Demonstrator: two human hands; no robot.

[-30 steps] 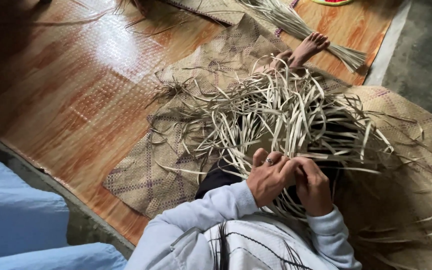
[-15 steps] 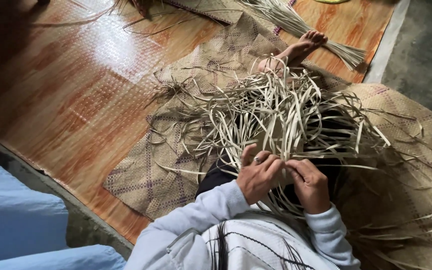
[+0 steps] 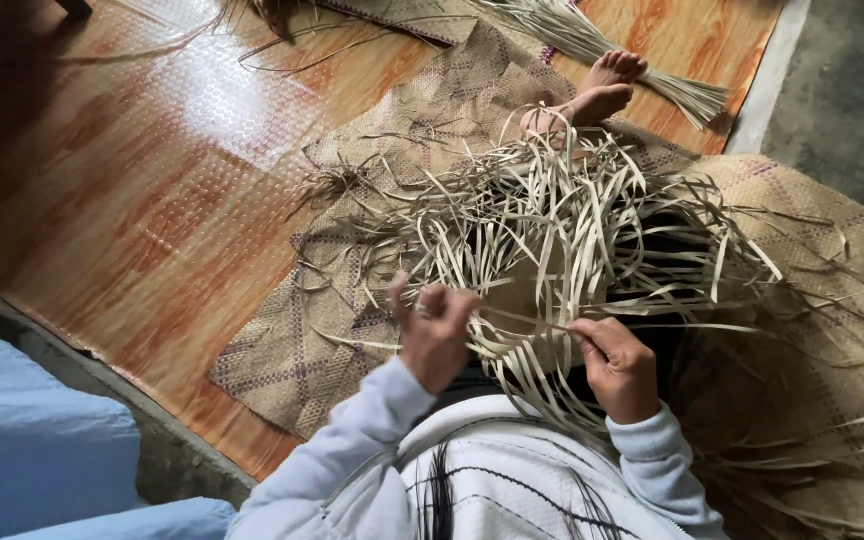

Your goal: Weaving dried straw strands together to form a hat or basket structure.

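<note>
A tangle of pale dried leaf strips [image 3: 572,220] lies over my lap, partly plaited into a woven piece [image 3: 522,365] near my body. My left hand [image 3: 434,335] is blurred, fingers curled around a strip at the left edge of the weave. My right hand [image 3: 616,368] pinches a strip at the weave's right side. My bare foot [image 3: 592,95] sticks out beyond the strips. I wear light grey sleeves.
A finished woven mat with purple lines [image 3: 352,300] lies under the strips on orange wood-pattern flooring [image 3: 152,200]. A bundle of strips [image 3: 602,50] lies at the far edge. Grey concrete [image 3: 852,90] is at right, pale blue cloth [image 3: 32,460] at lower left.
My hands were together over the weave; now my left hand has swung out to the left, pulling a strip, while my right hand stays on the weave.
</note>
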